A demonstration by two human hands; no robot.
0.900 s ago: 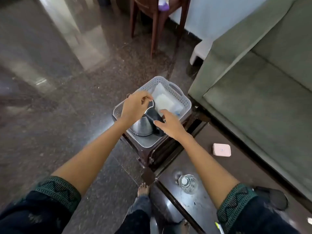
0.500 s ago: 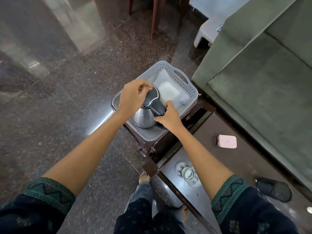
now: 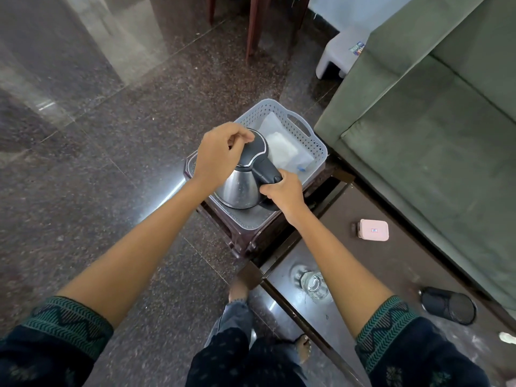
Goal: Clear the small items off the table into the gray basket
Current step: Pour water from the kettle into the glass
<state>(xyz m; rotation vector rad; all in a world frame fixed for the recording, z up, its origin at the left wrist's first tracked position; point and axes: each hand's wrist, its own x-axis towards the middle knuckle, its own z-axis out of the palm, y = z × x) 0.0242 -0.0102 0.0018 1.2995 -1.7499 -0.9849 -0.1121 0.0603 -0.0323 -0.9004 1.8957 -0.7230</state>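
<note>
A steel kettle (image 3: 240,185) with a black lid and handle stands in the near end of the gray basket (image 3: 312,136), which rests on a dark brown stool (image 3: 243,241). My right hand (image 3: 282,191) grips the kettle's black handle. My left hand (image 3: 220,155) rests curled over the lid. A white plastic bag (image 3: 282,146) lies in the basket's far end. On the dark table (image 3: 349,263) to the right sit a pink box (image 3: 373,229), a clear glass (image 3: 314,283) and a black mesh cup (image 3: 448,304) lying on its side.
A green sofa (image 3: 435,129) runs along the right, close behind the table. A white plastic stool (image 3: 339,50) and wooden chair legs (image 3: 252,26) stand farther back. Polished stone floor (image 3: 83,163) spreads to the left. My feet (image 3: 238,289) are by the table's corner.
The view has shifted closer over the basket. My right hand has closed around the kettle handle, and the kettle has settled lower in the basket with my left hand on the lid.
</note>
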